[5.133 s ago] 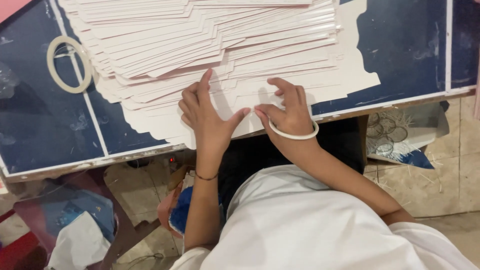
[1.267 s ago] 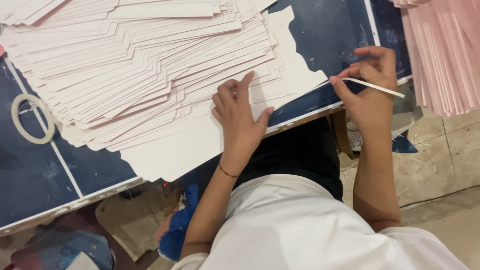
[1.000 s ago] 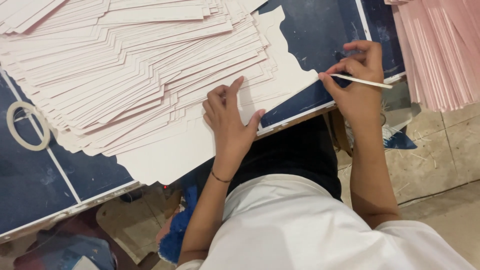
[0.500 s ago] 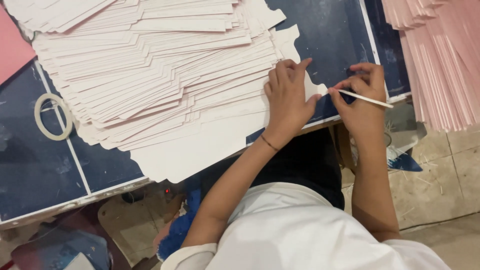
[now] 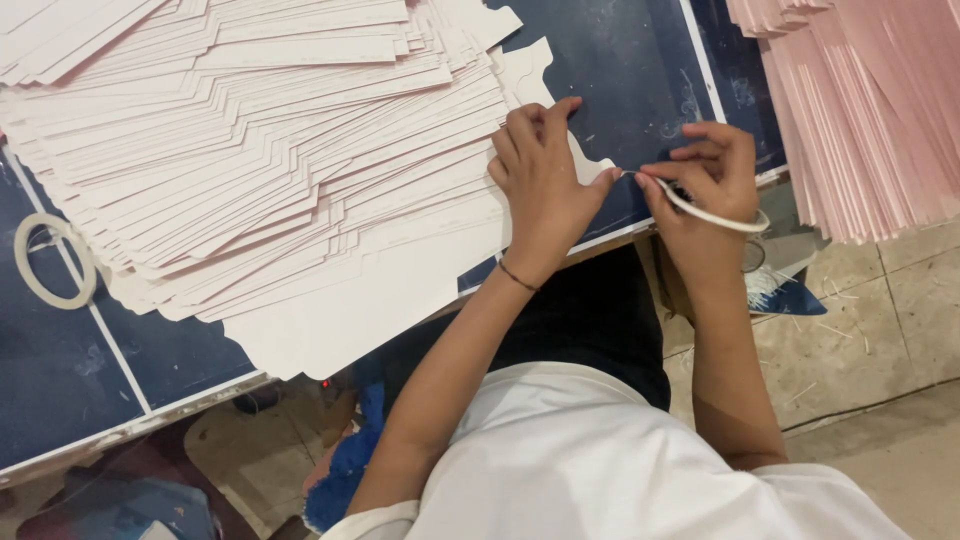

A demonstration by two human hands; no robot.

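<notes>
A: We note the left hand (image 5: 540, 185) lying flat, fingers spread, on the near right edge of the fanned card stack (image 5: 270, 150). The stack holds matte, pale pink die-cut sheets with stepped, notched outlines, shingled across the table (image 5: 640, 70).

B: Agreed. The table surface is dark blue, scuffed, with thin white lines. We log the right hand (image 5: 705, 190) just right of the left, thumb and fingers pinched together on a thin white tape ring (image 5: 715, 215); a strip from it runs to the left thumb tip. The ring hangs at the table's near edge.

A: A second roll of tape (image 5: 50, 262), a flat cream hoop, lies far left on the table, well apart from both hands.

B: At far right, a sloping pile of deeper pink sheets (image 5: 860, 100), edges ribbed.
</notes>
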